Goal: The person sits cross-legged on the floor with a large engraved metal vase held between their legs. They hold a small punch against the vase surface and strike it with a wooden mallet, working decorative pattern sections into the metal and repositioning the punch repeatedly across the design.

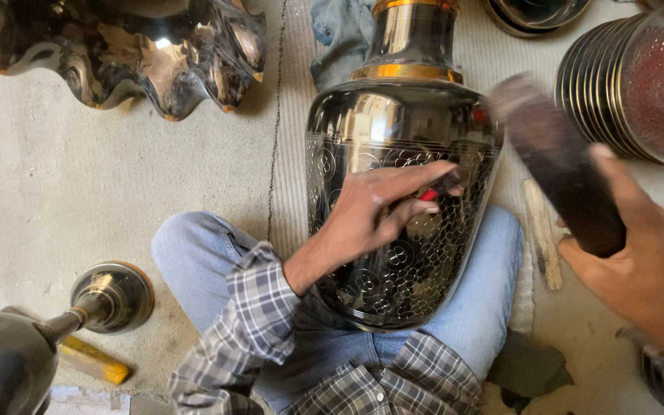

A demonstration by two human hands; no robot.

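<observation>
While the left hand steadies the dark vase, the right hand grips a mallet.

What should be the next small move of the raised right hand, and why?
Probably bring the dark mallet in the right hand down onto the red-tipped tool that the left hand presses against the patterned vase: the mallet is raised and blurred.

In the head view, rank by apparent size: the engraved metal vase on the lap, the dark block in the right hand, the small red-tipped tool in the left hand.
1. Engraved vase, clearly largest.
2. Dark block, held by the right hand; blurred and possibly nearer the camera.
3. Red-tipped tool, mostly hidden under the left hand.
</observation>
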